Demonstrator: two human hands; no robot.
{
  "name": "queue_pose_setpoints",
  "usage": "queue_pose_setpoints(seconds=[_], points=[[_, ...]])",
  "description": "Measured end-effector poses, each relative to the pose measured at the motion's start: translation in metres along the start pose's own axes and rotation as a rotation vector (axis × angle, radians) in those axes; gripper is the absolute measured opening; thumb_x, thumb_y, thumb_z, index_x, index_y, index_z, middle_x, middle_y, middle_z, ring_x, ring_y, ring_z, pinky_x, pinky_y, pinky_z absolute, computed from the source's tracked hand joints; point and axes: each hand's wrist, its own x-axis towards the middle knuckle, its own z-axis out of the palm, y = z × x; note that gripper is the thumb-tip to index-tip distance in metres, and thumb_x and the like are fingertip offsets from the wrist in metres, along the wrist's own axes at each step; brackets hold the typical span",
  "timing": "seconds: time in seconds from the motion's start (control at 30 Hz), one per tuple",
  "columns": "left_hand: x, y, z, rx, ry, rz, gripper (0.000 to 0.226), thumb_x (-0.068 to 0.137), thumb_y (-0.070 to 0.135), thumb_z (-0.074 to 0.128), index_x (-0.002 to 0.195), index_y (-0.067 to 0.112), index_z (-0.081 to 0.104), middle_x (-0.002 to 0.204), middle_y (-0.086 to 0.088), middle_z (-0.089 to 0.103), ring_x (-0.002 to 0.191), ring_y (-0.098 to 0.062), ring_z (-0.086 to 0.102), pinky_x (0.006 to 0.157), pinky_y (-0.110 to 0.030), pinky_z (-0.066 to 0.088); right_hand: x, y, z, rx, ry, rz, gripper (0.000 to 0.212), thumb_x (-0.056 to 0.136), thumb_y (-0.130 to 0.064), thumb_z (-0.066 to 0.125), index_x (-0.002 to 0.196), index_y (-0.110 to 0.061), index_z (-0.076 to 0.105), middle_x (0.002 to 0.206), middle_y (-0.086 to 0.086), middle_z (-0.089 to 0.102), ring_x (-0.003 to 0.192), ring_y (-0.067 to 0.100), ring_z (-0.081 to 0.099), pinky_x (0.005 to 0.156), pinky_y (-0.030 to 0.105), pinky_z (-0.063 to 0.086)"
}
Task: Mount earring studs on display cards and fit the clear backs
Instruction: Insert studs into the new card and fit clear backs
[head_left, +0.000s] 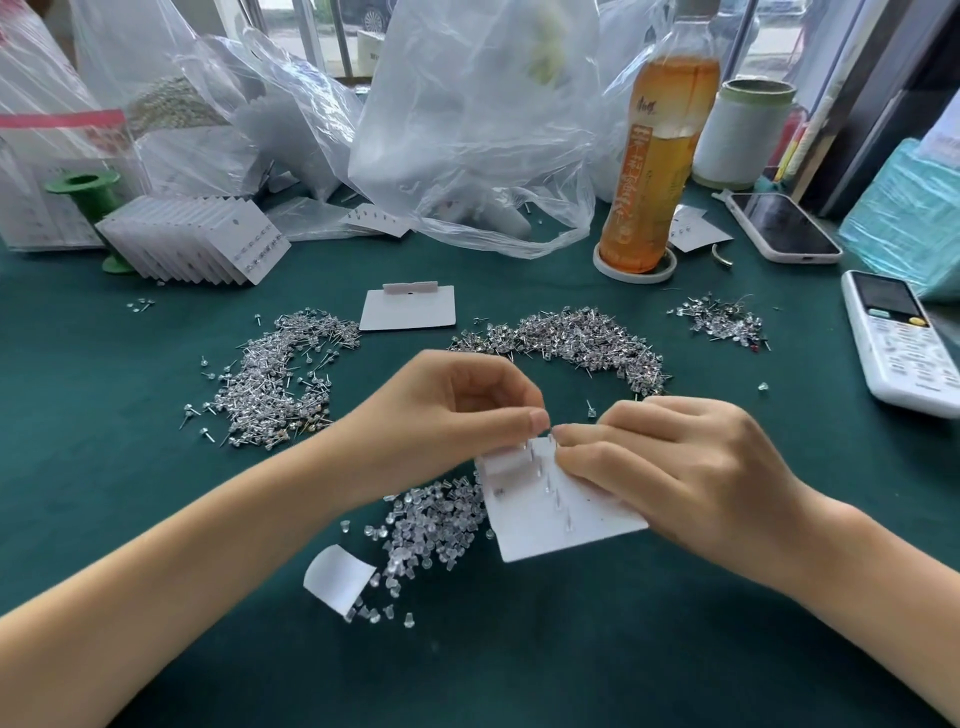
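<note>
Both hands are meeting over the display card (563, 512), which I am watching them hold tilted just above the green counter (519, 649). My left hand (447, 415) is curling its fingers and pinching at the card's top edge with thumb and forefinger; whether a clear back is sitting in that pinch is too small for me to tell. My right hand (670, 467) is gripping the card's right side, its fingertips meeting the left thumb at the same top edge. Stud posts (555, 493) are sticking up through the card in a row.

Clear backs (434, 525) are lying in a loose heap just left of the card, touching its lower edge, with a curled paper slip (337, 577) beside them. Earring studs are lying in three piles farther back: a left pile (280, 374), a middle pile (582, 343) and a small right pile (719, 319). A blank card (408, 309) is resting between the left and middle piles. Filled cards (197, 241) are leaning in a fanned stack at the far left, beside a green spool (85, 189). A tea bottle (657, 156), a smartphone (784, 226) and a white handset (898, 343) are sitting to the right.
</note>
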Motion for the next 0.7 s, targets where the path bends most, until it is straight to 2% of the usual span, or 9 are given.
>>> queue_pose_setpoints(seconds=[0.13,0.43,0.7], points=[[-0.0012,0.0001,0.0011,0.048,-0.010,0.015,0.003,0.082,0.011,0.069,0.080,0.009,0.070,0.077,-0.005,0.068,0.073,-0.012,0.060,0.071,-0.023,0.048,0.0001,-0.0014,-0.0001,-0.028,-0.017,-0.026,0.022,0.083,0.006,0.061,0.065,-0.005,0.068,0.067,0.006,0.067,0.052,0.025,0.055,0.044,0.031,0.046],[-0.0024,-0.0018,0.0023,0.090,-0.020,0.055,0.003,0.082,0.013,0.070,0.080,0.011,0.071,0.075,-0.002,0.068,0.069,-0.007,0.060,0.067,-0.019,0.049,0.0009,-0.0021,0.0005,-0.041,-0.039,-0.042,0.022,0.084,0.004,0.061,0.065,-0.006,0.069,0.066,0.006,0.066,0.052,0.025,0.055,0.044,0.031,0.045],[-0.0032,-0.0026,0.0026,0.119,-0.041,0.052,0.004,0.084,0.014,0.069,0.081,0.013,0.070,0.074,-0.001,0.068,0.069,-0.007,0.060,0.066,-0.020,0.048,0.0003,-0.0024,0.0028,-0.011,-0.027,-0.036,0.023,0.085,0.004,0.058,0.067,-0.005,0.069,0.069,0.006,0.068,0.053,0.026,0.055,0.045,0.031,0.046]])
